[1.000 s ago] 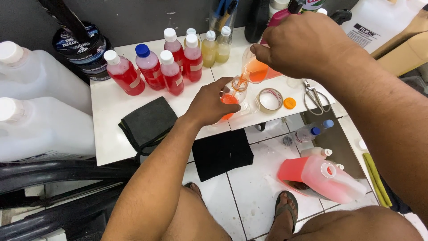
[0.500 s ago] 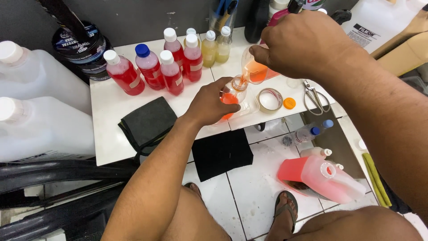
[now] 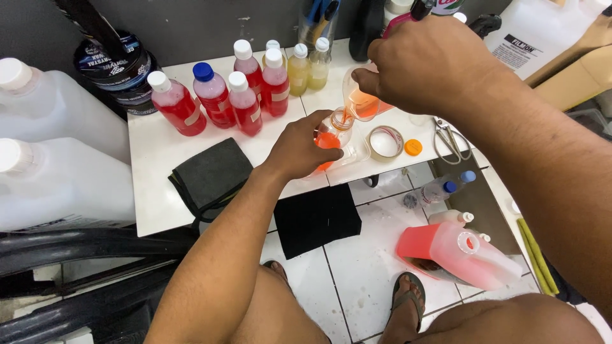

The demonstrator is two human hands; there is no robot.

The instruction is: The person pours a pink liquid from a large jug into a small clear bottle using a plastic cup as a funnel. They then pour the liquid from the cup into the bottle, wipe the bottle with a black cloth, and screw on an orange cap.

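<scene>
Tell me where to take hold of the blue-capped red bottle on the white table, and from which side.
Grip the blue-capped bottle around its neck and shoulder, just under the cap, coming straight down from above. It stands upright, but other red bottles crowd close on both sides and behind, so its body is hard to reach from the sides. The top is free, and neither the left hand nor the right hand is near it.

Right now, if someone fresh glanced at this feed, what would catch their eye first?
The pour at the centre of the white table: the right hand tips a clear cup of orange liquid into a small bottle that the left hand steadies. Next, the cluster of red capped bottles at the table's back, and the big pink jug lying on the tiled floor at lower right.
</scene>
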